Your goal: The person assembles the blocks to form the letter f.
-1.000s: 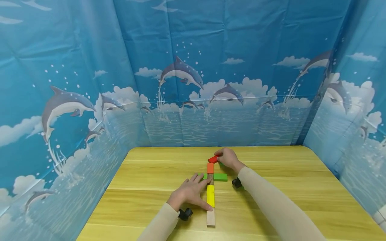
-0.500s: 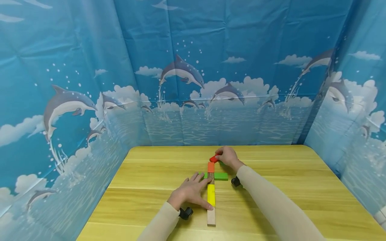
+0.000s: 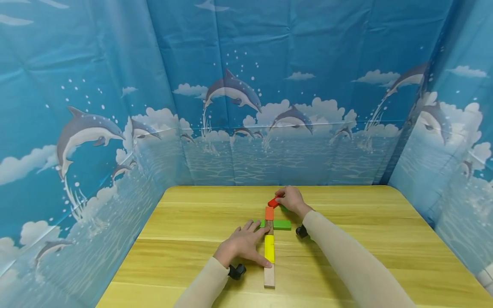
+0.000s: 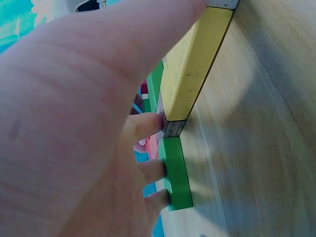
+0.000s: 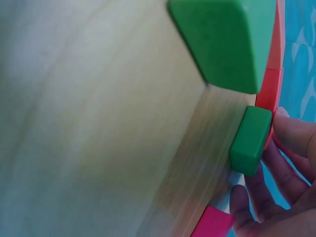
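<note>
A line of flat blocks lies along the middle of the wooden table (image 3: 192, 222): a plain wood block (image 3: 269, 277) nearest me, then a yellow block (image 3: 268, 248), a green block (image 3: 282, 224) laid crosswise, and an orange block (image 3: 268, 212). My left hand (image 3: 250, 244) lies flat beside the line, its straight fingers (image 4: 148, 123) touching the yellow block (image 4: 197, 64) and the green block (image 4: 175, 173). At the far end my right hand (image 3: 283, 199) pinches a red block (image 3: 273, 202) that is tilted up off the orange one. Under this hand sit a small green block (image 5: 251, 138) and a pink block (image 5: 212, 224).
Blue dolphin-print sheets (image 3: 246, 107) wall the table on the left, back and right. A black wrist camera hangs under each forearm, one on the left (image 3: 236, 272) and one on the right (image 3: 301, 232). Bare wood stretches to both sides of the block line.
</note>
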